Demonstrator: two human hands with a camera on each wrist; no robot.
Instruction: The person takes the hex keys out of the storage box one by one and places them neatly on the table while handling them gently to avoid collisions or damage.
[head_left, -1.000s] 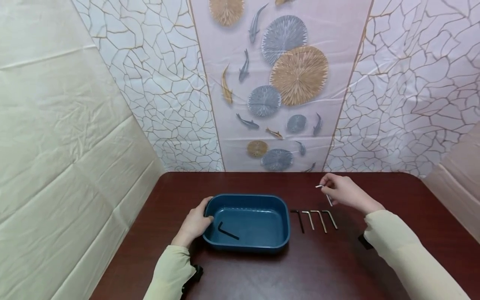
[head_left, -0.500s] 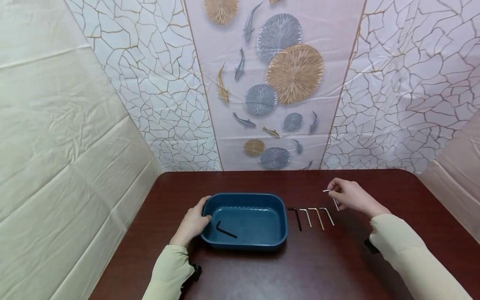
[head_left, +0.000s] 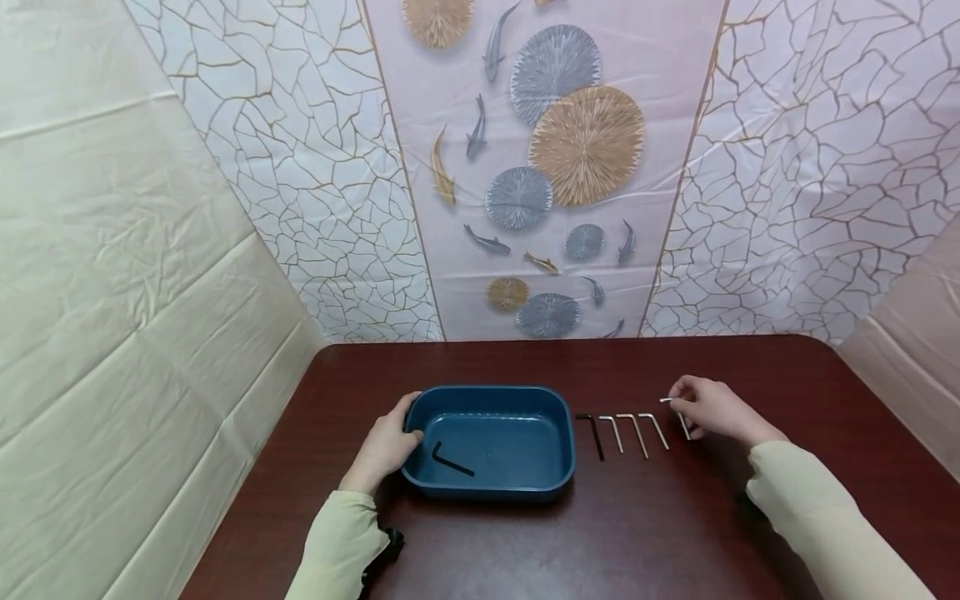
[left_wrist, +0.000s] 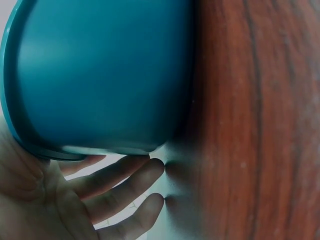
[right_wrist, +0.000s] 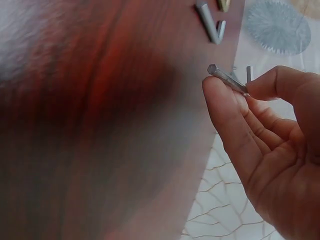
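My left hand (head_left: 387, 446) holds the left end of a blue plastic tub (head_left: 495, 493), thumb over the rim and fingers along the outside wall. Inside the tub lies a black hex key (head_left: 454, 465). My right hand (head_left: 716, 408) pinches a silver hex key (right_wrist: 227, 79) between thumb and fingers, just right of a row of hex keys on the table. That row runs from a black hex key (head_left: 597, 437) beside the tub, through a short silver one (head_left: 617, 435) and a brassy one (head_left: 640, 437), to another silver hex key (head_left: 660, 433).
The dark red wooden table (head_left: 495, 550) has rounded far corners. Behind it hangs a patterned cloth (head_left: 547, 167) with fish and round leaf shapes. A pale cloth wall (head_left: 150, 350) stands along the left side, another cloth (head_left: 915, 350) along the right.
My right hand has moved right and lower towards the table with the silver hex key, passing to the right of the row. My left hand stays on the tub; the view shifts slightly.
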